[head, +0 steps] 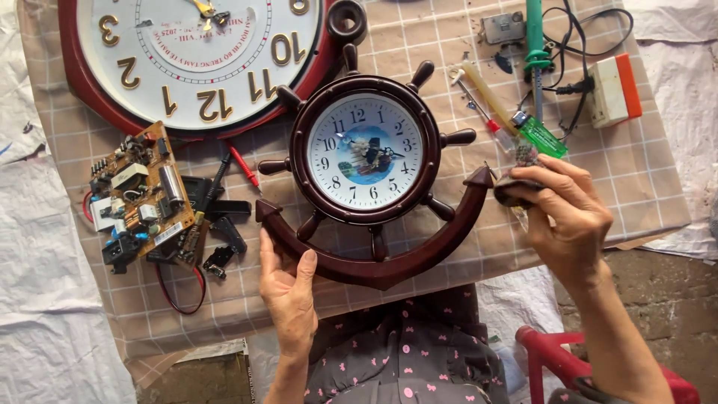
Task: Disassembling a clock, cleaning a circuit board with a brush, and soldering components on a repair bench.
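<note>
A dark brown clock (365, 153) shaped like a ship's wheel on an anchor lies face up on the checked cloth (419, 45). My left hand (288, 292) rests flat against the lower left curve of the anchor, with the thumb on the rim. My right hand (565, 213) is by the anchor's right tip, fingers curled around a small dark object (516, 191); I cannot tell what it is.
A large red-rimmed wall clock (202, 56) lies at the top left. A circuit board (138, 194) with red wires and black test leads lies at left. A soldering iron (535, 45), green lighter (540, 133), screwdriver and white-orange power block (613, 90) lie at top right. A red stool (561, 363) stands below.
</note>
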